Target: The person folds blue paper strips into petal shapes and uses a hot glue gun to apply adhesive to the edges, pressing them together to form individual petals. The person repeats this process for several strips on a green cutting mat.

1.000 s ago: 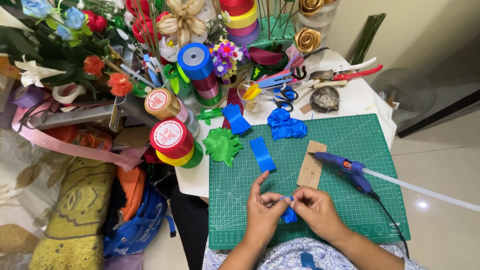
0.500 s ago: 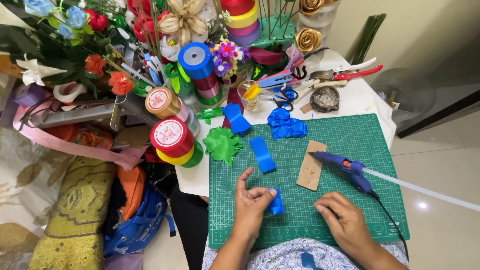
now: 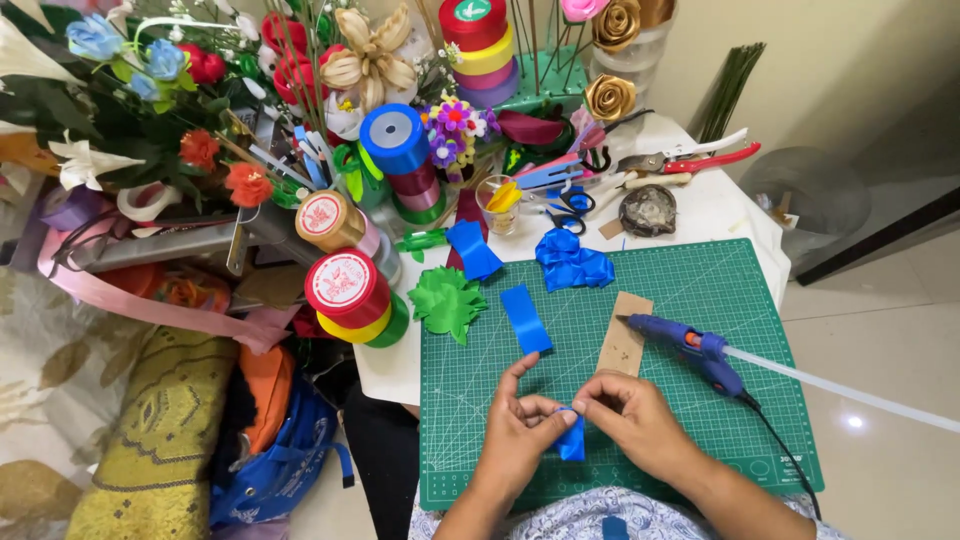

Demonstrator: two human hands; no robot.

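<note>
A green cutting mat [image 3: 700,300] covered the near end of a white table [image 3: 720,215], w/ artificial flowers [image 3: 150,110] banked along the far left. Over the mat's near edge, the left hand [image 3: 525,430] and right hand [image 3: 635,420] met, fingertips of both pinched shut on a small folded blue ribbon piece [image 3: 571,440], held just above the mat.

The piece looked light, thin, soft and satin-slick, likely to spring open or slide unless pinched at the fold; edges seemed the safest hold.

A blue glue gun [image 3: 690,345] lay just right of the hands, its clear stick running off to the right, beside a brown cardboard strip [image 3: 625,335]. A flat blue ribbon strip [image 3: 525,318], a finished blue ribbon cluster [image 3: 572,262] and a green ribbon leaf [image 3: 447,302] sat farther up the mat.

Labels: ribbon spools stood at the mat's left corner, a red-and-yellow stack [image 3: 348,295] w/ a round red-and-white end label, a gold spool [image 3: 328,220] likewise; a blue spool [image 3: 395,135] showed a plain grey core.
</note>
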